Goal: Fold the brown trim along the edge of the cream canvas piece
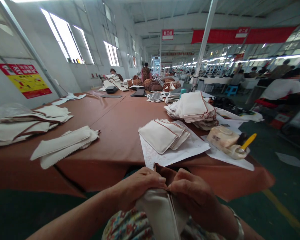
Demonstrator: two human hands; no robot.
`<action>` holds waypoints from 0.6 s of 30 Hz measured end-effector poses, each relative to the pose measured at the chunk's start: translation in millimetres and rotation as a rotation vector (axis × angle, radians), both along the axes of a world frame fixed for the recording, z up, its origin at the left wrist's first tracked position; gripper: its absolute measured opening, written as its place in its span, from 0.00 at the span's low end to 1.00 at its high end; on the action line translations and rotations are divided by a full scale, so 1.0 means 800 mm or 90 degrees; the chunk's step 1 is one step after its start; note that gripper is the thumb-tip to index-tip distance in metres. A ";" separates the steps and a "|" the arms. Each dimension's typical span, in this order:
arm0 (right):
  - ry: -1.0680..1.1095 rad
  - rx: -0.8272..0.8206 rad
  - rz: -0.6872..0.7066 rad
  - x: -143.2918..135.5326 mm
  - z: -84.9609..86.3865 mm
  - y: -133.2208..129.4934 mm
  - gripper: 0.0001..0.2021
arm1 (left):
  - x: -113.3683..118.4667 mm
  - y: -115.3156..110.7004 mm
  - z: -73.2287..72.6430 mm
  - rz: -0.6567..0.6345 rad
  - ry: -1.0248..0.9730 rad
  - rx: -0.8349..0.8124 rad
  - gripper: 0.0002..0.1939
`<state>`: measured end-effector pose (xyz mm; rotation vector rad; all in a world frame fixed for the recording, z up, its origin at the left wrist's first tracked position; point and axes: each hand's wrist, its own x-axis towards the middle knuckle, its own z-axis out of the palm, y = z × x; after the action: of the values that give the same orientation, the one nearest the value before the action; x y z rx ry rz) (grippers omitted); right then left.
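Two bare hands work a cream fabric pouch at the near edge of a long brown bench.

The left hand [140, 186] and right hand [192, 196] are both closed on the cream pouch [160, 213] – pinching its top edge, where a brown lining [165, 173] pokes up between the thumbs. It looks like the lining is being turned or tucked; the next move calls for an even pull from both sides so the seam sits flat. On the bench [115, 133] just beyond lie a stack of finished pouches [163, 135] on white paper, flat cream pieces [65, 145] to the left, and a yellow-handled tool [247, 141] to the right. The pouch's lower part is cut off by the frame, the fingertips are hidden in the fabric, and distant workers are blurred.
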<state>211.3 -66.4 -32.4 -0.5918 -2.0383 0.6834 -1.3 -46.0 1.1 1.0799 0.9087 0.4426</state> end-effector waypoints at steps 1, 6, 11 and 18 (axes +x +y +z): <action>-0.005 0.017 -0.006 0.000 -0.001 -0.001 0.09 | 0.000 0.000 0.000 0.001 -0.001 -0.003 0.18; -0.033 0.115 -0.040 -0.003 -0.007 -0.005 0.11 | -0.002 0.000 0.003 -0.072 0.039 0.057 0.23; -0.016 -0.019 -0.023 0.004 -0.003 -0.012 0.09 | -0.007 -0.003 0.008 -0.121 0.086 0.166 0.20; 0.010 -0.357 0.035 0.013 0.020 -0.004 0.16 | -0.005 -0.005 0.021 -0.153 0.174 0.255 0.13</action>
<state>222.0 -69.3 -16.7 -0.8426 -1.8483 1.3053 -5.5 -49.6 18.3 1.6265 0.9349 0.2843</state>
